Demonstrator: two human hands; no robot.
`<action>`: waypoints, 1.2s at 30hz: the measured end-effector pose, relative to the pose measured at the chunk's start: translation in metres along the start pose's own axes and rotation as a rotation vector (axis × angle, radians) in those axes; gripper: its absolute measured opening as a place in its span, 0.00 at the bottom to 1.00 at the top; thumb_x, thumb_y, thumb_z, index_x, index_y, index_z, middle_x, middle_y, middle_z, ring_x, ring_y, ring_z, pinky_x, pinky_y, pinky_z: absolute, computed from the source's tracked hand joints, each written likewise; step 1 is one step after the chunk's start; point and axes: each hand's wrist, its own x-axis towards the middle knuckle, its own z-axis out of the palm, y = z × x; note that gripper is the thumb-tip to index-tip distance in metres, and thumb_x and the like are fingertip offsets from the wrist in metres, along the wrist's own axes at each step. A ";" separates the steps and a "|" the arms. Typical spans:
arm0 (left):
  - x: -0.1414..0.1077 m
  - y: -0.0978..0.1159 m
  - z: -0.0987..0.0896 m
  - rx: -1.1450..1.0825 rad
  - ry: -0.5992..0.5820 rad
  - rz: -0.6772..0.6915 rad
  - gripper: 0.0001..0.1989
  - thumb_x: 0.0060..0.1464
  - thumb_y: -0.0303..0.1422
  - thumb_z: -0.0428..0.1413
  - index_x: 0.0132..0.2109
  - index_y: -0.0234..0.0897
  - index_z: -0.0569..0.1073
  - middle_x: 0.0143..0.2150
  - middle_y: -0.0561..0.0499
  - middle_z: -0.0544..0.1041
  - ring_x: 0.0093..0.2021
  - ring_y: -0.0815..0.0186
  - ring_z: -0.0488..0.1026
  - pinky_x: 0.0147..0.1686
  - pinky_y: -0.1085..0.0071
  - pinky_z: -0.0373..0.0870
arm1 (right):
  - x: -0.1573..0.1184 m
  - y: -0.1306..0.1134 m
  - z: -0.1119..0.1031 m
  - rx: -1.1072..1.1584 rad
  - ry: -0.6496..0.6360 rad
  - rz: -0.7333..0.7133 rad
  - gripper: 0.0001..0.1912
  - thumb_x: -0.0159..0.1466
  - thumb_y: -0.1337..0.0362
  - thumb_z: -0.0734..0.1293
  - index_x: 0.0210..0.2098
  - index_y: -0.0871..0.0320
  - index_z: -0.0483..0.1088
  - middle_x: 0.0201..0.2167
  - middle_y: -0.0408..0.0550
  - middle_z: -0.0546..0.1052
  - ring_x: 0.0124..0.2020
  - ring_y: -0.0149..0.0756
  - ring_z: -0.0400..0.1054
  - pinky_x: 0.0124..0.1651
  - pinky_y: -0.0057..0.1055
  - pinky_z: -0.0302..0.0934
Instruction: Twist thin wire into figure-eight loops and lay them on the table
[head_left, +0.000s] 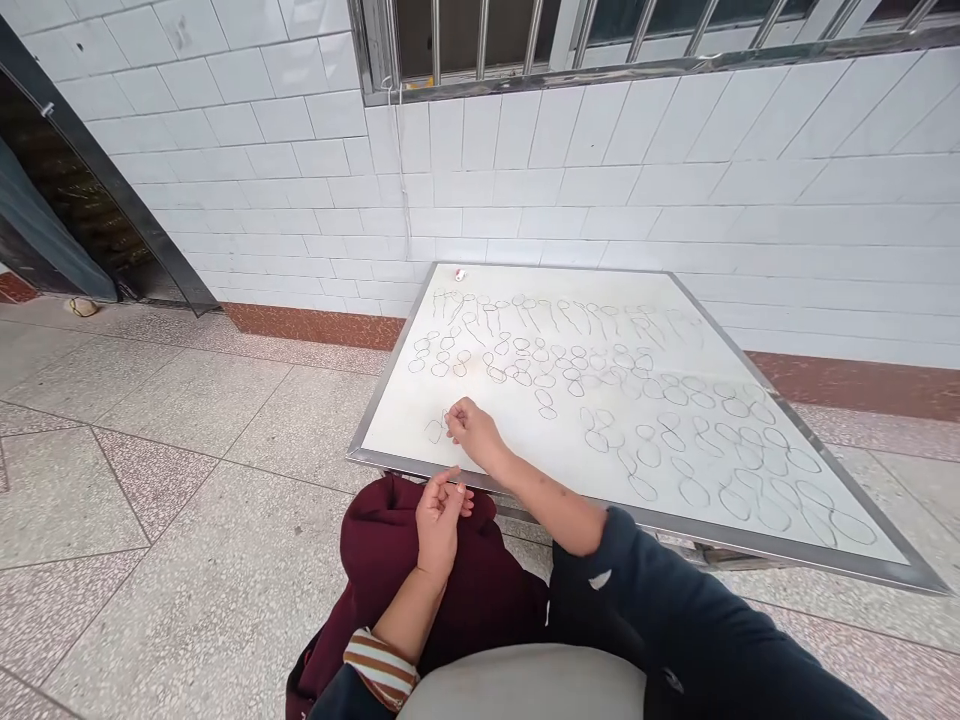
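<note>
My right hand (471,432) is over the near left part of a white-topped table (510,450) with a grey metal rim. Its fingers are pinched together, and whatever is between them is too small to make out. Just left of its fingertips, a few thin dark curved strands (435,430) lie on the white surface. My left hand (441,515) is above my lap at the near rim, palm turned inward. Its fingers are loosely bent and partly apart, with nothing visible in them. Many thin dark loops (694,490) are spread in uneven rows across the tabletop.
A small red and white item (460,274) lies at the table's far left corner. Behind stands a white tiled wall (495,220) under a barred window (532,40), with a cord (403,170) hanging down. Dark red cloth (382,540) covers my lap. A doorway (67,190) opens at far left.
</note>
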 end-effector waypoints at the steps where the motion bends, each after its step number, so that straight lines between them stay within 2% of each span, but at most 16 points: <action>1: -0.001 0.005 0.000 -0.028 0.023 -0.007 0.23 0.56 0.42 0.55 0.55 0.35 0.67 0.36 0.47 0.76 0.35 0.67 0.74 0.34 0.71 0.71 | -0.018 0.000 -0.004 0.048 0.000 0.004 0.05 0.65 0.61 0.56 0.35 0.55 0.58 0.29 0.42 0.71 0.30 0.31 0.69 0.35 0.30 0.65; 3: -0.005 0.019 0.003 -0.108 0.041 -0.034 0.29 0.55 0.40 0.57 0.61 0.39 0.60 0.45 0.45 0.75 0.43 0.65 0.74 0.41 0.69 0.71 | -0.052 -0.002 -0.012 0.149 0.003 0.009 0.08 0.66 0.58 0.55 0.35 0.55 0.57 0.31 0.43 0.72 0.30 0.30 0.70 0.37 0.31 0.66; 5: -0.011 0.036 0.008 -0.252 0.021 -0.084 0.32 0.53 0.37 0.60 0.62 0.40 0.58 0.48 0.44 0.75 0.49 0.63 0.72 0.46 0.66 0.69 | -0.084 -0.005 -0.019 0.385 0.008 0.023 0.10 0.66 0.55 0.57 0.36 0.55 0.57 0.33 0.44 0.72 0.31 0.30 0.70 0.39 0.33 0.67; 8: -0.022 0.060 0.017 -0.350 0.036 -0.082 0.28 0.51 0.33 0.62 0.58 0.38 0.65 0.45 0.46 0.76 0.48 0.63 0.72 0.49 0.65 0.68 | -0.123 -0.015 -0.029 0.705 0.004 0.099 0.13 0.62 0.52 0.64 0.35 0.54 0.59 0.35 0.44 0.72 0.34 0.31 0.71 0.40 0.34 0.68; 11: -0.034 0.077 0.023 -0.335 0.072 -0.049 0.21 0.50 0.30 0.62 0.52 0.37 0.71 0.39 0.49 0.77 0.46 0.65 0.73 0.50 0.66 0.67 | -0.151 -0.030 -0.042 0.779 -0.051 0.149 0.14 0.61 0.52 0.65 0.35 0.54 0.60 0.38 0.45 0.72 0.37 0.33 0.71 0.42 0.34 0.67; 13: -0.042 0.087 0.026 -0.308 0.067 -0.032 0.20 0.50 0.29 0.62 0.51 0.38 0.72 0.38 0.50 0.77 0.44 0.66 0.74 0.48 0.67 0.68 | -0.164 -0.041 -0.051 0.739 -0.084 0.111 0.12 0.63 0.54 0.64 0.36 0.54 0.61 0.40 0.45 0.72 0.39 0.32 0.70 0.43 0.33 0.66; 16: -0.051 0.099 0.030 -0.247 0.044 -0.001 0.20 0.49 0.29 0.63 0.51 0.40 0.74 0.37 0.52 0.77 0.40 0.68 0.75 0.44 0.70 0.70 | -0.175 -0.053 -0.062 0.568 -0.086 0.025 0.09 0.65 0.56 0.63 0.39 0.54 0.62 0.38 0.44 0.71 0.36 0.30 0.68 0.41 0.31 0.66; 20: -0.060 0.115 0.034 -0.161 -0.009 0.018 0.20 0.47 0.28 0.64 0.49 0.41 0.75 0.35 0.53 0.78 0.35 0.70 0.74 0.41 0.72 0.71 | -0.182 -0.056 -0.067 0.407 -0.017 -0.046 0.08 0.64 0.57 0.64 0.39 0.54 0.65 0.30 0.41 0.71 0.30 0.29 0.65 0.32 0.28 0.62; 25: -0.067 0.125 0.040 -0.217 -0.090 -0.010 0.23 0.48 0.27 0.64 0.52 0.41 0.72 0.35 0.53 0.78 0.38 0.70 0.74 0.45 0.71 0.70 | -0.193 -0.056 -0.070 0.288 0.114 -0.146 0.06 0.64 0.59 0.64 0.35 0.55 0.66 0.25 0.39 0.70 0.23 0.26 0.63 0.27 0.24 0.60; 29: -0.072 0.128 0.047 -0.244 -0.125 -0.017 0.24 0.48 0.26 0.63 0.53 0.43 0.72 0.36 0.53 0.78 0.38 0.70 0.74 0.46 0.71 0.69 | -0.200 -0.061 -0.075 0.300 0.129 -0.122 0.06 0.66 0.59 0.61 0.36 0.55 0.65 0.21 0.37 0.69 0.18 0.24 0.63 0.21 0.21 0.59; 36: -0.078 0.132 0.054 -0.227 -0.125 -0.039 0.21 0.49 0.29 0.63 0.52 0.42 0.73 0.36 0.53 0.76 0.36 0.71 0.73 0.43 0.72 0.70 | -0.200 -0.063 -0.077 0.362 0.207 -0.119 0.05 0.66 0.60 0.62 0.35 0.55 0.64 0.24 0.39 0.72 0.20 0.26 0.67 0.23 0.23 0.66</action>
